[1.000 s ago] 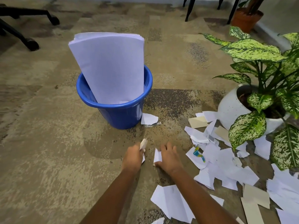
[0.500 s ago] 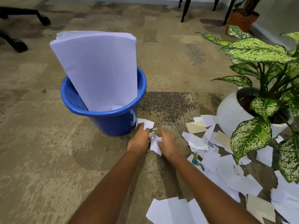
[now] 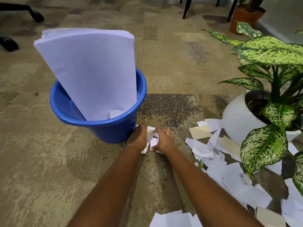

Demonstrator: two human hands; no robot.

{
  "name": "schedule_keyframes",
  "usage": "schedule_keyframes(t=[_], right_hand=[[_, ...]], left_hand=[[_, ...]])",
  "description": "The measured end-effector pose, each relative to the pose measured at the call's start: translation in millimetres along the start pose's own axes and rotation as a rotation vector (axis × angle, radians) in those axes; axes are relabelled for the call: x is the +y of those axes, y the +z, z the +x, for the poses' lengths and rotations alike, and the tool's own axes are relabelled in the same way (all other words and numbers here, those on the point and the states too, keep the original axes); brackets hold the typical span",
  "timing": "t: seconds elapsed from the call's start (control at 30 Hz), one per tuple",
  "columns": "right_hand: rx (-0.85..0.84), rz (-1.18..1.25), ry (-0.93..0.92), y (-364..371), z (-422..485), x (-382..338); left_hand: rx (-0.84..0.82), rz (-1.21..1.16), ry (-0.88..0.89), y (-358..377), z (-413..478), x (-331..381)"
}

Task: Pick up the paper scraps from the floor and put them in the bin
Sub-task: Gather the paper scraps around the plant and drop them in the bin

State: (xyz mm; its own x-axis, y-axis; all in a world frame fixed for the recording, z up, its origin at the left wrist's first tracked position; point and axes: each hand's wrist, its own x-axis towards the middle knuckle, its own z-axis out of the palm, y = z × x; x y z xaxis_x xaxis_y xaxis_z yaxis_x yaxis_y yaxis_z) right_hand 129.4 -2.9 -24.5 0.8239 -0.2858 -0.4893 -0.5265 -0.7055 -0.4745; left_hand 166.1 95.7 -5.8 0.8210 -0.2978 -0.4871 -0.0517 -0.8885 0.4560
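Note:
A blue plastic bin stands on the carpet left of centre, with a thick stack of white sheets leaning upright in it. Right beside its base, my left hand and my right hand meet low over the floor. Several white paper scraps are bunched between them, and each hand grips some. More paper scraps, white and beige, lie spread over the floor to the right and along the bottom edge.
A white pot with a large speckled green plant stands at right, its leaves hanging over the scraps. A terracotta pot and black chair legs are at the back. An office chair base is at top left.
Both hands moved forward toward the bin's base, came together and gathered the scrap lying there along with those they held. The view moved closer to the bin.

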Motion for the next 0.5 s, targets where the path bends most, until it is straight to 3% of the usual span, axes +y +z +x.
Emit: schedule_keyframes(t=[0.1, 0.2, 0.4, 0.5], right_hand=[[0.029, -0.016, -0.023, 2.4, -2.7, 2.6], [0.066, 0.035, -0.062, 4.0, -7.1, 7.0], [0.056, 0.293, -0.152, 4.6, -26.3, 23.0], [0.106, 0.517, -0.083, 3.6, -40.8, 28.9]], left_hand=[[-0.014, 0.038, 0.009, -1.9, -0.7, -5.4], [-0.062, -0.086, 0.069, 5.8, -12.3, -6.7], [0.173, 0.001, 0.050, 24.1, -47.1, -12.7], [0.288, 0.019, 0.103, 26.8, -61.0, -3.7]])
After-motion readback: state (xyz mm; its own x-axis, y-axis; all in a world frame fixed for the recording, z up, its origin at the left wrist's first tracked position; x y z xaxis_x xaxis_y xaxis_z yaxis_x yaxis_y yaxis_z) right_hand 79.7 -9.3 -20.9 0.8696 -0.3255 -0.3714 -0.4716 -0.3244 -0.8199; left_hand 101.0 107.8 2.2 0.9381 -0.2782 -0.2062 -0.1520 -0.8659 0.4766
